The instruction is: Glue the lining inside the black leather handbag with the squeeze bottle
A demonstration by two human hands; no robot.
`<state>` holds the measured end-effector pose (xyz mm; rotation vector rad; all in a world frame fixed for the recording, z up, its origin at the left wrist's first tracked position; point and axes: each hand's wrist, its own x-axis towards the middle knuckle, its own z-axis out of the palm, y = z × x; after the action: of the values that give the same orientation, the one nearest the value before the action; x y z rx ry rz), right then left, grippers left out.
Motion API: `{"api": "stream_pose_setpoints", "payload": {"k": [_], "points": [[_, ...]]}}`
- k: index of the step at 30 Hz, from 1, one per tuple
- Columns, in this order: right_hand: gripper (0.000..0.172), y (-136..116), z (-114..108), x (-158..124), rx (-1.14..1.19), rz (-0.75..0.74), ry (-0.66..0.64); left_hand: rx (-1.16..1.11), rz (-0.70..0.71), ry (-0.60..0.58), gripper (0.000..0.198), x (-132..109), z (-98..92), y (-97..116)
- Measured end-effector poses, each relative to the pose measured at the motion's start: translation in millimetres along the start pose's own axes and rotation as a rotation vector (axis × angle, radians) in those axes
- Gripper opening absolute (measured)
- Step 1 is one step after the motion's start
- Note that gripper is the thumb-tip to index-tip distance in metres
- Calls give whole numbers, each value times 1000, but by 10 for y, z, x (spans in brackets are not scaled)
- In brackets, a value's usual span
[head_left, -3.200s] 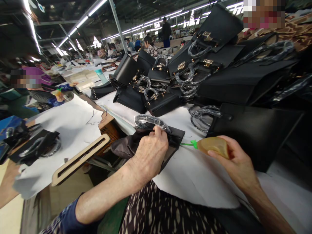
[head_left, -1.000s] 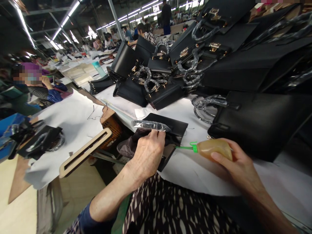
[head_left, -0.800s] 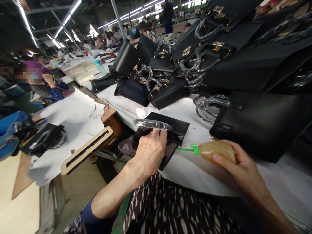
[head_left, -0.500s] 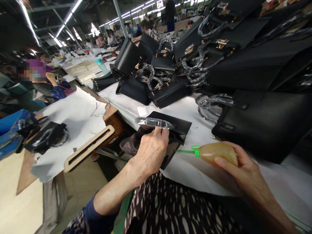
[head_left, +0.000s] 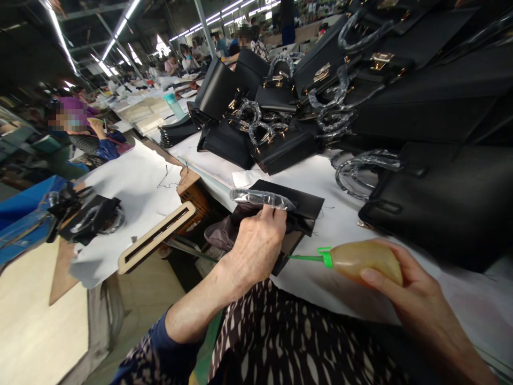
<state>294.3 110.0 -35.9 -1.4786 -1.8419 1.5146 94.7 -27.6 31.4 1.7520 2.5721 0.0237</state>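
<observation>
My left hand point(head_left: 260, 243) is closed on a black handbag point(head_left: 298, 200) with a dark cloth lining and a plastic-wrapped handle point(head_left: 262, 198). The bag lies on white paper at the table's near edge, partly hidden by my hand. In my right hand point(head_left: 412, 283) is a squeeze bottle point(head_left: 363, 259) of yellowish-brown contents, lying on its side. Its green nozzle point(head_left: 306, 258) points left, and the tip reaches the bag's near edge beside my left hand. Whether the tip touches the bag, I cannot tell.
A heap of black handbags point(head_left: 284, 147) with wrapped handles fills the back and right. A larger black bag point(head_left: 436, 198) lies close to my right hand. To the left are a slotted wooden board point(head_left: 156, 238) and an orange crate point(head_left: 196, 208). A person point(head_left: 100, 133) sits further off.
The whole view has shifted, so things appear slightly further right. The nozzle tip has come a little nearer the bag's lower edge. Both hands keep their holds.
</observation>
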Motion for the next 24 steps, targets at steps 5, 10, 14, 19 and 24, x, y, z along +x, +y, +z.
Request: {"api": "stream_pose_setpoints", "payload": {"k": [5,10,14,19,24], "points": [[77,70,-5,-11,49,32,-60,11,1,13,17,-1,2,-10],[77,77,4,4,60,42,-25,35,14,17,18,-10,15,-13],[77,73,19,7,70,71,-24,38,22,23,23,-12,31,-10],[76,158,43,-26,71,87,-47,53,3,8,24,-1,29,-7],[73,212,62,-78,96,90,-125,30,-2,6,26,6,7,3]]}}
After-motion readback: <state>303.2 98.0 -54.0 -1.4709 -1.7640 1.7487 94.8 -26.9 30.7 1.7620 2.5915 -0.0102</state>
